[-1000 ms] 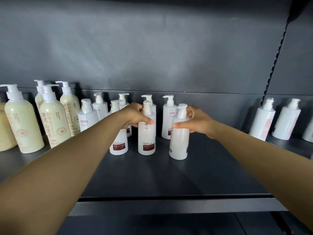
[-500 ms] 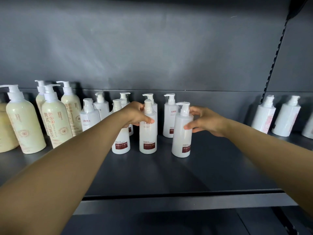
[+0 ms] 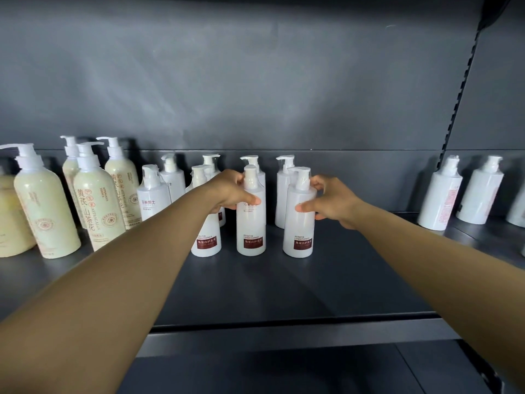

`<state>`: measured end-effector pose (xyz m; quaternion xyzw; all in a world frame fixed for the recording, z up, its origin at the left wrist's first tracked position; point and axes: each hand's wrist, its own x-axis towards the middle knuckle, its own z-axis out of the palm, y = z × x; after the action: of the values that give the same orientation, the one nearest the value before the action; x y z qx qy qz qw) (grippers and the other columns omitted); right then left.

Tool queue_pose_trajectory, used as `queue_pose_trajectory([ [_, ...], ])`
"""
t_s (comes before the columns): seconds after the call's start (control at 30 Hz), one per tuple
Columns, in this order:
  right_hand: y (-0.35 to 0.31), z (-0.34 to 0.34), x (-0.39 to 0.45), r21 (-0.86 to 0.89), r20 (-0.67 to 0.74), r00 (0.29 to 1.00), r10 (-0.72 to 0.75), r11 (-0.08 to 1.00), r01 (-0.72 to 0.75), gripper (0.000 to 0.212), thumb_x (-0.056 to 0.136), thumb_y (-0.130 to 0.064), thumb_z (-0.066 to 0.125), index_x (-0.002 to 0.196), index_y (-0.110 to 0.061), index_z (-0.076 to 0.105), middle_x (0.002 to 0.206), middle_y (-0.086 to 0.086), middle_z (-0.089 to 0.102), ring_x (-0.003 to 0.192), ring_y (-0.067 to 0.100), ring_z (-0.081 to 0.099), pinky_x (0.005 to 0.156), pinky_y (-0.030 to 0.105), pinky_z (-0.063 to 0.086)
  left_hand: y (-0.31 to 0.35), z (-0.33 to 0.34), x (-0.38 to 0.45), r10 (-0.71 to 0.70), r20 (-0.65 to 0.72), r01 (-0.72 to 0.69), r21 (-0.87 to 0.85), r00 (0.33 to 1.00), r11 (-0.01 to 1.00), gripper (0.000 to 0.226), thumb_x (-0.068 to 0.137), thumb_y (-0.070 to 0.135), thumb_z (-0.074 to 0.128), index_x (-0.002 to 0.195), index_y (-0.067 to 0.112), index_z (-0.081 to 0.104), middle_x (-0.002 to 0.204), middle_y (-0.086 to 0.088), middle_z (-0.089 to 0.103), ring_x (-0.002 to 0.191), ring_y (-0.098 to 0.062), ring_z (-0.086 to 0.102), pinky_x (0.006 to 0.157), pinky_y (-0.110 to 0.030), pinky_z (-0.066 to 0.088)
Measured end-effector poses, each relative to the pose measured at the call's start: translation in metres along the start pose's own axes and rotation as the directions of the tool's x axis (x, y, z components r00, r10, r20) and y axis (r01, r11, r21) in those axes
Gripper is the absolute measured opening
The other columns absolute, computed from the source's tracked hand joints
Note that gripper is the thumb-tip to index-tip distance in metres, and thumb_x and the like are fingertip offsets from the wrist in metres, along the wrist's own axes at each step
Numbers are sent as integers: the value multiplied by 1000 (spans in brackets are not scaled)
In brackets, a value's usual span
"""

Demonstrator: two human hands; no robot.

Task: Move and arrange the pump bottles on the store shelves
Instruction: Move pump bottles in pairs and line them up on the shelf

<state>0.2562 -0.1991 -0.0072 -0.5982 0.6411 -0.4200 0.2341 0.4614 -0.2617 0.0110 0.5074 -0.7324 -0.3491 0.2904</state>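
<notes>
Three white pump bottles with dark red labels stand upright in a front row on the dark shelf (image 3: 284,294). My left hand (image 3: 230,191) grips the upper part of the middle bottle (image 3: 251,231), thumb across its front. The left front bottle (image 3: 206,240) is partly hidden behind my left forearm. My right hand (image 3: 331,203) holds the right front bottle (image 3: 299,226) near its shoulder, thumb in front and fingers behind. This bottle's red label faces me. More white pump bottles (image 3: 282,194) stand in a row behind.
Tall cream-green pump bottles (image 3: 98,206) crowd the shelf's left end. Small white bottles (image 3: 153,200) stand between them and my hands. On the neighbouring shelf at right lean two white bottles (image 3: 439,200). The shelf's front edge (image 3: 284,334) runs below my arms.
The right front bottle has been turned so its red label faces me and shifted slightly right. My right hand went from gripping it, to loosening, to holding it again. My left hand stayed.
</notes>
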Motion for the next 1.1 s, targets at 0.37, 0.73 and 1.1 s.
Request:
queue_pose_trajectory([
  [0.37,1,3,4,-18,-17,1000,11,1000,-11,47,73,-11,80,113,-13,57,109,3,63,101,23,63,81,42,58,-1,-1,4,-4,28,5,-26,1000,1000,45,77,7,74,120,10,59,121,-5,63,110,-21,61,92,-34,51],
  [0.73,1,-1,4,-16,25,1000,1,1000,-1,43,73,-10,80,108,-15,55,101,-1,61,101,23,63,81,42,58,0,-3,3,-1,46,3,-34,999,999,46,78,6,73,121,10,58,121,-4,63,100,-15,60,72,-22,48],
  [1.1,-2,-2,2,-15,39,999,5,1000,-5,43,74,-9,79,109,-14,54,96,-7,58,101,21,62,81,39,57,-1,-3,3,-2,51,3,-25,999,1000,46,78,6,73,121,9,58,120,-4,63,104,-16,60,82,-28,49],
])
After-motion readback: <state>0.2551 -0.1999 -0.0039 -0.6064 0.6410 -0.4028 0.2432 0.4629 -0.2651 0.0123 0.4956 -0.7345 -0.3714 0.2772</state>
